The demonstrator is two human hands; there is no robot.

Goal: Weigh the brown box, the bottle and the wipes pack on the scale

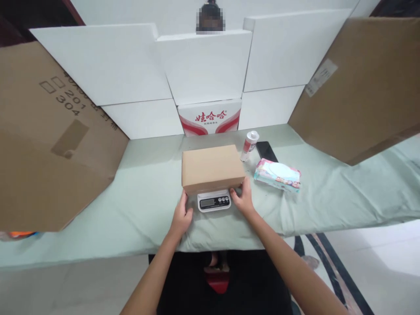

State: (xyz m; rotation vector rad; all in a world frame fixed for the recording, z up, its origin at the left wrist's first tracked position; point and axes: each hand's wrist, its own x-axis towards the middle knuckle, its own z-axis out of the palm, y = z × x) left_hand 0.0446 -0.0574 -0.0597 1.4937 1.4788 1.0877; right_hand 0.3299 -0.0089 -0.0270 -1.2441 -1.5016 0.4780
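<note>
White foam boards [203,65] and cardboard sheets [361,87] wall in the counter [147,205]. A small bottle [249,145], a phone [266,151] and a wipes pack [277,175] lie right of the cardboard box [211,168]. The box sits level on a kitchen scale [214,201], long axis left to right. The left hand [182,216] and right hand [243,197], fingers spread, touch its near corners.

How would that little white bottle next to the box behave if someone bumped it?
The white bottle stands upright, tall and narrow on a soft cloth-covered table, so it would probably tip easily. Being round, it would likely roll once down, perhaps toward the tissue pack. It looks like light plastic, not fragile.
</note>
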